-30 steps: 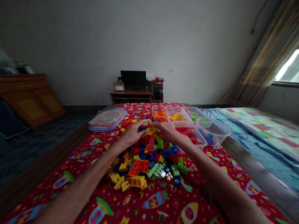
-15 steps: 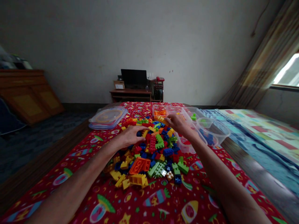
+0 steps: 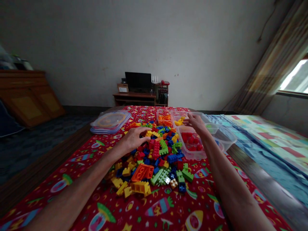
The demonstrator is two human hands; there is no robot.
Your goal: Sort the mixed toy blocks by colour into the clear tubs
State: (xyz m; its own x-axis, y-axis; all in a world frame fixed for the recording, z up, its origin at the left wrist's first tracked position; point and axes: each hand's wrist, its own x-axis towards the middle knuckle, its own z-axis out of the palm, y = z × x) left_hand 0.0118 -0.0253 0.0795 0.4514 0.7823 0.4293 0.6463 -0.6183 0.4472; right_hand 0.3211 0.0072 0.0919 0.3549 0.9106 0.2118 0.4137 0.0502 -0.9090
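Observation:
A heap of mixed toy building bricks point(image 3: 156, 150) in red, blue, green, yellow and orange lies on the table. My left hand point(image 3: 136, 138) hovers at the heap's far left part, thumb and fingers apart, close to some yellow bricks point(image 3: 152, 133). Over the clear plastic boxes at the right is my right hand point(image 3: 196, 122), its fingers stretched out with nothing seen in them. Just left of its fingertips, several yellow bricks point(image 3: 179, 121) lie in one clear box. The box beside it has orange bricks point(image 3: 165, 120), and a nearer box has red bricks point(image 3: 192, 141).
Stacked plastic lids point(image 3: 110, 122) lie at the far left of the red patterned tablecloth point(image 3: 130, 207). A round clear tub point(image 3: 226, 138) stands at the right, partly behind my right forearm. A bed point(image 3: 271, 141) adjoins the right side. A monitor point(image 3: 138, 81) stands beyond the table.
My right hand has moved right, from the heap's far edge to over the box with yellow bricks, and its fingers have spread. My left hand has shifted only slightly.

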